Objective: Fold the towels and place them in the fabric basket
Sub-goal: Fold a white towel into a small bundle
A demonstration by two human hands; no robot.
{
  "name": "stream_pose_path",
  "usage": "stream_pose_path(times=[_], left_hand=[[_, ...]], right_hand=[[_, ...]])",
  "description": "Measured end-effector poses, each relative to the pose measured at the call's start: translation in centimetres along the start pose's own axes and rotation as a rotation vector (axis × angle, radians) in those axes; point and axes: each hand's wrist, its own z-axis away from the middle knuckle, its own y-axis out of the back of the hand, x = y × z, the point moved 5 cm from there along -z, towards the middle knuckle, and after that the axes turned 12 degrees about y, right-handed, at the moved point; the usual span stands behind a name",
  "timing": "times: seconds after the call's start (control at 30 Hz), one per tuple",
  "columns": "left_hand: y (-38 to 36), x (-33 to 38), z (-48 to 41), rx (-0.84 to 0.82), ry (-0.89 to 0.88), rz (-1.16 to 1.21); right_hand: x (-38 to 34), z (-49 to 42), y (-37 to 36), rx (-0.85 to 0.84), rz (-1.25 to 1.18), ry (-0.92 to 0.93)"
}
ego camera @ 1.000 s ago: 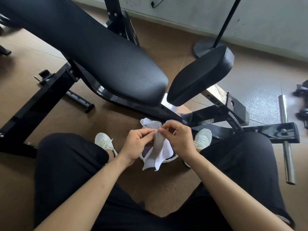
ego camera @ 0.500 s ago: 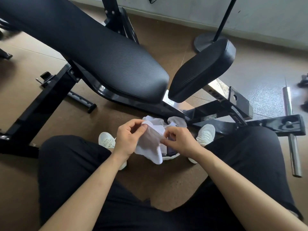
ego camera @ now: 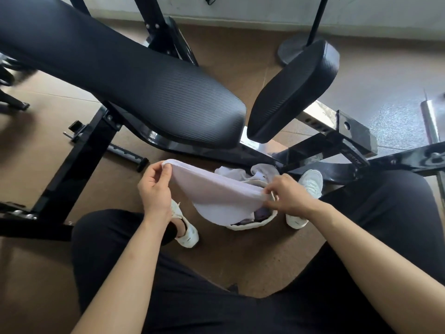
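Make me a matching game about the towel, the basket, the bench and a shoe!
Things:
1. towel
2. fabric basket
3. bench pad
4. right shoe

Matches:
A. black and ribbed
B. on the floor between the feet
C. held up between the left hand and the right hand
D. worn on a foot

Pairs: 1-C, 2-B, 3-A, 4-D
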Motion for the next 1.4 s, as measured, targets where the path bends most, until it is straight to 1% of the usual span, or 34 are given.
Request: stream_pose_path(times=[0.07, 0.17, 0.23, 0.27, 0.3, 0.33, 0.37, 0.43, 0.47, 0.5, 0.6, 0.67, 0.77, 0.87, 0.93, 1.0, 1.1, 1.2, 1.27, 1.4], left_hand=[[0.2, -0.7, -0.4, 0.034, 0.038, -0.05], [0.5, -1.9, -1.0, 0.051, 0.122, -0.099], [0.6, -1.5, -0.9, 0.074, 0.081, -0.096], [0.6, -1.1, -0.7, 0.078, 0.03, -0.099], [0.6, -0.8, -0.7, 0.068, -0.014, -0.111], [0.5, -0.8, -0.8, 0.043, -0.026, -0.133], [0.2, -1.3, -1.1, 0.003, 0.002, -0.17], [-0.2, -2.9, -1.6, -0.057, 0.111, -0.247], [-0.3, -3.4, -1.6, -0.059, 0.141, -0.266], [-0.4, -3.5, -1.6, -0.055, 0.146, -0.272], [-0.9, -3.3, -1.3, -0.045, 0.136, -0.252], [-0.9, -3.6, -1.4, -0.047, 0.164, -0.248], [-0.7, -4.1, -1.5, -0.04, 0.196, -0.236], [-0.8, -4.2, -1.4, -0.033, 0.2, -0.227], [-0.9, -4.1, -1.2, -0.035, 0.209, -0.212], [-1.2, -3.9, -0.7, -0.048, 0.213, -0.198], [-1.8, -3.8, 0.2, -0.082, 0.231, -0.172], [-2.6, -3.9, 1.3, -0.115, 0.267, -0.117], [-3.3, -4.0, 2.1, -0.144, 0.288, -0.104], [-5.4, -3.7, 3.8, -0.277, 0.282, -0.103]], right_hand=[[0.3, 0.2, 1.4, 0.155, -0.02, -0.005], [0.5, 0.9, 3.0, 0.332, -0.208, -0.075], [0.0, 1.4, 4.4, 0.535, -0.316, -0.062], [-0.5, 1.8, 5.3, 0.657, -0.358, -0.032], [-0.7, 2.1, 6.0, 0.741, -0.376, -0.012], [-0.6, 2.1, 6.3, 0.754, -0.362, -0.013], [-0.1, 1.9, 6.3, 0.681, -0.327, -0.045], [1.3, 1.4, 5.1, 0.425, -0.241, -0.149], [1.8, 1.4, 4.7, 0.357, -0.232, -0.181], [2.1, 1.3, 4.6, 0.35, -0.246, -0.196], [2.6, 1.3, 5.1, 0.416, -0.265, -0.238], [3.1, 1.4, 4.9, 0.409, -0.317, -0.286], [4.3, 1.6, 4.2, 0.445, -0.608, -0.366], [4.4, 1.5, 4.0, 0.568, -0.913, -0.387], [4.3, 1.5, 3.9, 0.663, -1.029, -0.401], [4.2, 1.6, 3.9, 0.747, -1.021, -0.426], [3.6, 1.9, 4.0, 0.844, -0.95, -0.447], [2.9, 2.2, 4.0, 0.896, -0.852, -0.485], [2.0, 2.1, 4.0, 0.89, -0.785, -0.491], [-0.6, 1.2, 2.8, 0.781, -0.83, -0.359]])
